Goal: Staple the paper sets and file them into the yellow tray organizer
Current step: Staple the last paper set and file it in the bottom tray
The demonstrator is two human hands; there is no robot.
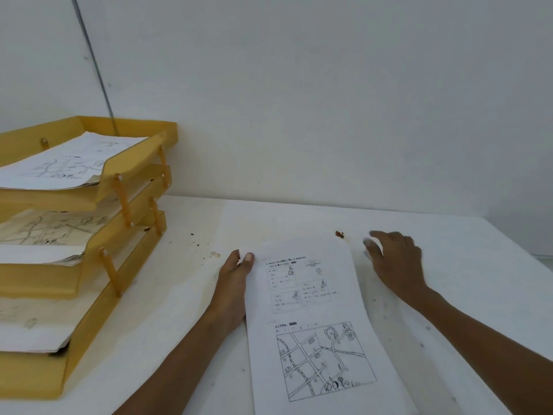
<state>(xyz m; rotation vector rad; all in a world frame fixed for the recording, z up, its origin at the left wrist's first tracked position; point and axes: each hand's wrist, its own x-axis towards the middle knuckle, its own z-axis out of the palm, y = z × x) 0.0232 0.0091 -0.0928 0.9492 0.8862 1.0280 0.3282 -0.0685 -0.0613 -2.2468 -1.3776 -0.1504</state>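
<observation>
1. Grip: the left hand (232,283) is holding the paper set (311,319) at its upper left corner, its thumb (248,257) lying on top of the sheet while the sheet's edge is covering the side of the hand. The right hand (396,262) is hovering with loosely spread fingers and appears to be gripping nothing; it is blurred, so finer detail cannot be told.
2. Far left: the yellow tray organizer (36,284) is standing on the table (167,310) against the wall. All three of its tiers are already carrying printed sheets (68,157). Whether those are stapled cannot be told.
3. Centre: the paper set is lying flat on the table, printed side up, well apart from the organizer.
4. Just beyond the set's upper right corner, a small reddish-brown object (339,234) is sitting on the table; what it is cannot be told.
5. Right: the right hand is hanging over bare table beside the set.
6. Progress, as a judgement: filing is looking well advanced. This set is waiting to be filed; no staple is showing on it, and no stapler is showing in view.
</observation>
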